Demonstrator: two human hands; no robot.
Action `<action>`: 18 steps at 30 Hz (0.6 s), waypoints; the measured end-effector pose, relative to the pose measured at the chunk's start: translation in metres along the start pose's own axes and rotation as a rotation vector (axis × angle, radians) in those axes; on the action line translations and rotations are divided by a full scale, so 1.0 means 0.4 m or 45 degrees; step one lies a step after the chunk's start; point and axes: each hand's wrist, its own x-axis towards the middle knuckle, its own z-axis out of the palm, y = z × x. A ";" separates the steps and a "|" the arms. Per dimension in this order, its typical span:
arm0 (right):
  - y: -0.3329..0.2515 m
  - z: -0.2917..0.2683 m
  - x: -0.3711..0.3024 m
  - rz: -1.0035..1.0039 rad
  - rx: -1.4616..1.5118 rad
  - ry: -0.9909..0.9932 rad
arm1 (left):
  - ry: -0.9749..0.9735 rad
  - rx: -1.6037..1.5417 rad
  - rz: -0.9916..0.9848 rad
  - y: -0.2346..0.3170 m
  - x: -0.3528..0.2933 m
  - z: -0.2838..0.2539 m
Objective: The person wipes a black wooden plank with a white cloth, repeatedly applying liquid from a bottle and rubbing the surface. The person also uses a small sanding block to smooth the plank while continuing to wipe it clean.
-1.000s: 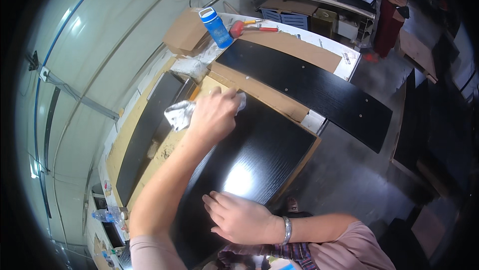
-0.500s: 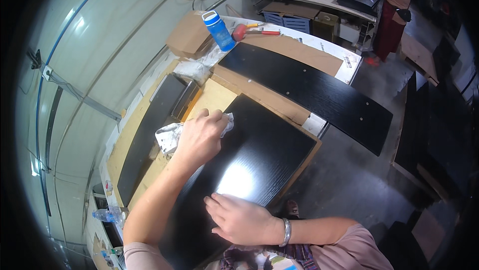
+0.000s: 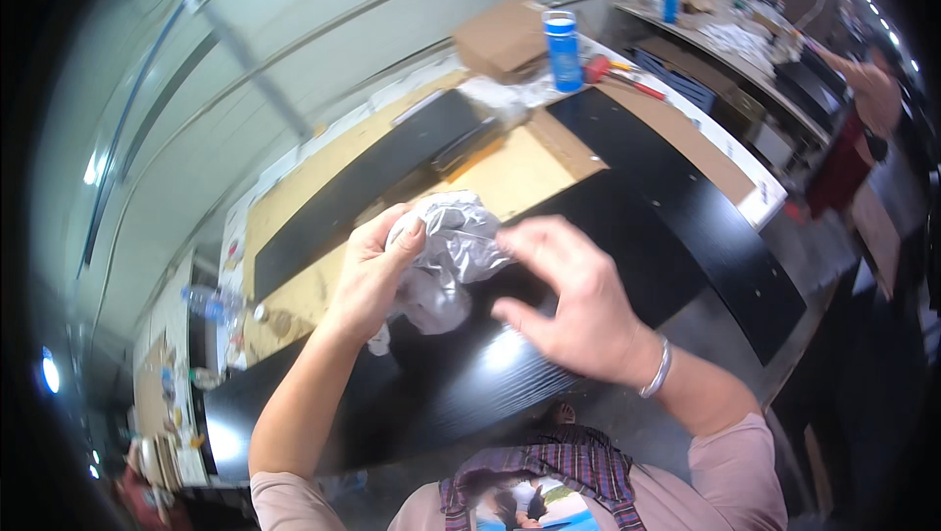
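Observation:
Crumpled white-grey cloth (image 3: 449, 252) hangs from my left hand (image 3: 372, 266), its thumb and fingers closed on the cloth's left side. My right hand (image 3: 578, 305), with a silver bangle at the wrist, is just right of the cloth. Its thumb and fingers are spread; the fingertips come close to the cloth's edge, and I cannot tell whether they touch it. Beneath both hands lies a glossy black wood-grain panel (image 3: 412, 408) that reflects a bright light. My forearms and the cloth hide part of it.
Beyond lies another black panel (image 3: 701, 207) with small fittings. A dark board (image 3: 363, 198) rests at the left. At the back are a blue bottle (image 3: 563, 55), a red-headed mallet (image 3: 598, 68) and a cardboard box (image 3: 505, 41). A person (image 3: 867, 114) stands at a far-right bench.
My left hand has lifted the cloth off the panel, where it was pressed before. My right hand has risen from the panel toward the cloth, fingers opening. The view has swung left.

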 end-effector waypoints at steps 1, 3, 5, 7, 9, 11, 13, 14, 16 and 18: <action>-0.011 0.014 0.039 0.016 -0.010 0.016 | 0.042 -0.072 -0.024 -0.002 -0.030 -0.023; -0.022 0.078 0.103 0.087 0.002 -0.182 | 0.159 -0.170 -0.066 -0.018 -0.099 -0.083; -0.017 0.160 0.140 0.168 0.183 -0.296 | 0.244 -0.122 -0.056 -0.006 -0.165 -0.138; -0.049 0.245 0.174 0.351 0.232 -0.417 | 0.354 -0.086 -0.058 -0.011 -0.247 -0.211; -0.071 0.317 0.194 0.259 0.277 -0.429 | 0.461 -0.063 -0.058 -0.019 -0.331 -0.296; -0.115 0.377 0.207 0.218 0.324 -0.423 | 0.576 -0.187 -0.035 -0.005 -0.411 -0.350; -0.174 0.458 0.213 -0.110 0.308 -0.435 | 0.661 -0.341 -0.019 0.002 -0.489 -0.413; -0.215 0.506 0.210 -0.220 0.215 -0.470 | 0.655 -0.403 -0.011 -0.011 -0.528 -0.460; -0.306 0.606 0.201 -0.255 0.128 -0.633 | 0.762 -0.532 -0.024 -0.009 -0.597 -0.516; -0.349 0.720 0.207 -0.303 0.181 -0.672 | 0.820 -0.592 -0.016 -0.019 -0.680 -0.595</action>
